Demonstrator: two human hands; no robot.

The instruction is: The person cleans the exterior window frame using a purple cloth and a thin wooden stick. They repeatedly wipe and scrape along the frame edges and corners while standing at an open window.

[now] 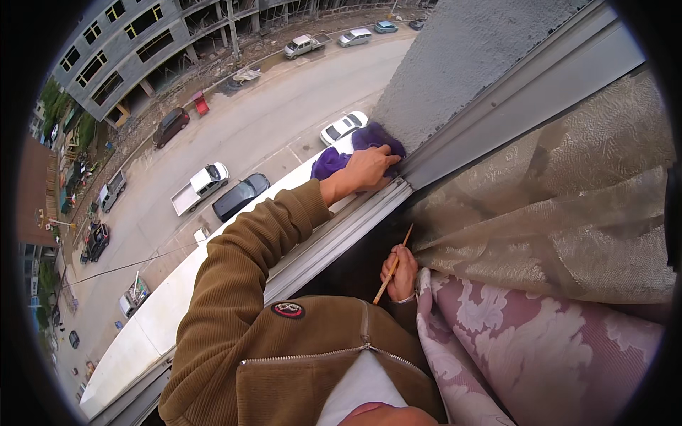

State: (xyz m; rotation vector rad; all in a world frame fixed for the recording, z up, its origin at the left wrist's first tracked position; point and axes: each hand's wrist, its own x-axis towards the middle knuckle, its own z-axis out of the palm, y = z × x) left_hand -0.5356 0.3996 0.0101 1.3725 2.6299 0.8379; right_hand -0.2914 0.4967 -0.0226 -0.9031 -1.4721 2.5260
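My left hand (367, 168) reaches out over the window track (351, 218). It presses a bunched purple cloth (377, 139) into the corner where the white outer sill (176, 298) meets the rough grey wall (469, 69). Part of the cloth shows on either side of the hand, and the fingertips are partly hidden against it. Lower down, on the inner side of the track, my right hand (400, 271) grips a thin wooden stick (394, 265). The stick slants upward, with its narrow tip above the fist and a ribbed end below.
A metal window frame (522, 90) rises on the right beside a sheer beige curtain (559, 197). A pink floral curtain (533, 341) hangs close to my right arm. Beyond the sill is a long drop to a street (266, 122) with parked vehicles and an unfinished building (138, 48).
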